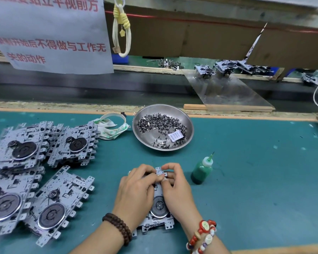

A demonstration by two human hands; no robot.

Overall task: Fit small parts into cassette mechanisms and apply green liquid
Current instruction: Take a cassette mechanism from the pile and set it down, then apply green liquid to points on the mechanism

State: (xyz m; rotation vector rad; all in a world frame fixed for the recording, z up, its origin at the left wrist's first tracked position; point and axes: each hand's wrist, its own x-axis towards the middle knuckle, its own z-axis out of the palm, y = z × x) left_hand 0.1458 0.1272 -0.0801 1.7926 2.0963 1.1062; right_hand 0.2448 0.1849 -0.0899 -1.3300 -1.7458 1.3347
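Cassette mechanism (pixel 159 208) part-fitting step: we pinched its top edge with left hand (pixel 136 189) and right hand (pixel 174 186); green bottle (pixel 202 171) probably next.

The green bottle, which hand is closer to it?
Right. The right hand works on the cassette mechanism just left of the green bottle, not touching it. The left hand sits farther left, beyond the right hand.
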